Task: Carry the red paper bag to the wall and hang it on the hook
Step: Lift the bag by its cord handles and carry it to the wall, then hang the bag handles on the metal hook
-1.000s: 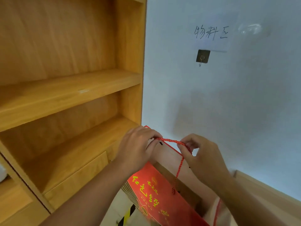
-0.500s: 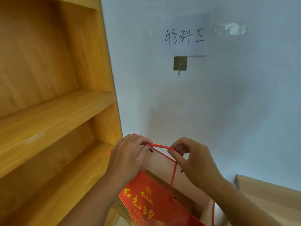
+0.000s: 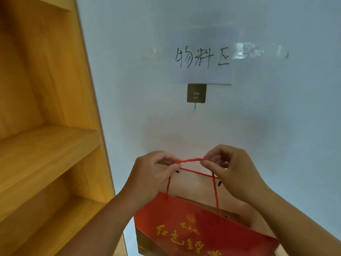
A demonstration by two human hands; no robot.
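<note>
There are two hands, the left (image 3: 151, 174) and the right (image 3: 234, 172), and one red bag (image 3: 193, 231) with two cord handles, of which one (image 3: 190, 160) is pinched up between the hands and the other (image 3: 195, 171) hangs lower. The wall carries one hook (image 3: 196, 94), one paper sign (image 3: 201, 65) with three handwritten characters, and one strip of clear tape (image 3: 258, 52). One wooden shelf unit (image 3: 46, 126) shows two shelf boards.
</note>
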